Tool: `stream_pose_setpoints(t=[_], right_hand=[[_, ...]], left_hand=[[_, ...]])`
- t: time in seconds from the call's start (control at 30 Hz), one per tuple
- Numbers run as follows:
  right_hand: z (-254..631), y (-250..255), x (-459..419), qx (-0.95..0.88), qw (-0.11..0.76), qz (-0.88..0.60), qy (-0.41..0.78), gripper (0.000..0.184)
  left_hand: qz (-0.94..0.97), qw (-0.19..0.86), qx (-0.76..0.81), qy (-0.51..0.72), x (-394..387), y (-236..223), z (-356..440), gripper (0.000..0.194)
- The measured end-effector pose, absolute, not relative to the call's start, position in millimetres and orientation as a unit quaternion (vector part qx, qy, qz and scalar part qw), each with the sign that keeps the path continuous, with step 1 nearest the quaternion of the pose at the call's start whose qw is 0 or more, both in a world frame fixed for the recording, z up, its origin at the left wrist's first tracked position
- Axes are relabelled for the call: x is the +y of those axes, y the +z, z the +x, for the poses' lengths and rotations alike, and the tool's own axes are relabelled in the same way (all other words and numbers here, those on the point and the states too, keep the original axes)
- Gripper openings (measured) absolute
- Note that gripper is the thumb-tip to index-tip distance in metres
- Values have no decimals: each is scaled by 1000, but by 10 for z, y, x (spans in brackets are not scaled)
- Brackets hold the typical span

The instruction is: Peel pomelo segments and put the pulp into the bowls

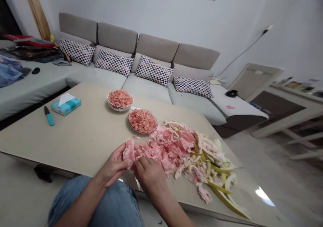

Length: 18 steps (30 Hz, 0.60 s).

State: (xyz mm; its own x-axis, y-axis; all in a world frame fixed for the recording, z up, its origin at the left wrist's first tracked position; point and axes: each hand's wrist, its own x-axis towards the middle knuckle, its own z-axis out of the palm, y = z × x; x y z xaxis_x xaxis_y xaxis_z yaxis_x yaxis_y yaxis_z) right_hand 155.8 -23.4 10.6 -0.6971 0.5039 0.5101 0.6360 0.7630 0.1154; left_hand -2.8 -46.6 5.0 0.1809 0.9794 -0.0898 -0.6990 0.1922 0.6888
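My left hand (113, 166) and my right hand (148, 176) meet at the near edge of the table, both gripping a pink pomelo segment (128, 153). Right beside them lies a heap of pink pomelo membrane (166, 146), mixed farther right with strips of yellow rind (222, 186). Peeled pink pulp fills a white bowl (120, 100) and a round plate (142, 121) just beyond the heap. A blue-handled knife (49, 115) and a blue tissue box (66, 104) rest on the beige table (75, 143) to the left.
My jeans-covered knees (101, 203) sit under the table's near edge. Behind the table runs a long grey sofa (151, 48) with several checked cushions. Clothing and bags lie on its left end. A low white shelf unit (285, 116) stands at the right.
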Motion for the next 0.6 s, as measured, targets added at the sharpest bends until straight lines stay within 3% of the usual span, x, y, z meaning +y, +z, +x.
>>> stream_pose_setpoints(t=[0.17, 0.47, 0.6], right_hand=[[1573, 158, -163, -909, 245, -306, -140, 18], [1655, 284, -88, -926, 234, -295, -19, 18], [1646, 393, -108, -901, 235, -334, 149, 15]], left_hand=[[274, 728, 257, 573, -474, 33, -19, 66], [272, 746, 264, 547, -465, -7, -23, 67], [298, 728, 289, 545, -472, 12, 11, 68]])
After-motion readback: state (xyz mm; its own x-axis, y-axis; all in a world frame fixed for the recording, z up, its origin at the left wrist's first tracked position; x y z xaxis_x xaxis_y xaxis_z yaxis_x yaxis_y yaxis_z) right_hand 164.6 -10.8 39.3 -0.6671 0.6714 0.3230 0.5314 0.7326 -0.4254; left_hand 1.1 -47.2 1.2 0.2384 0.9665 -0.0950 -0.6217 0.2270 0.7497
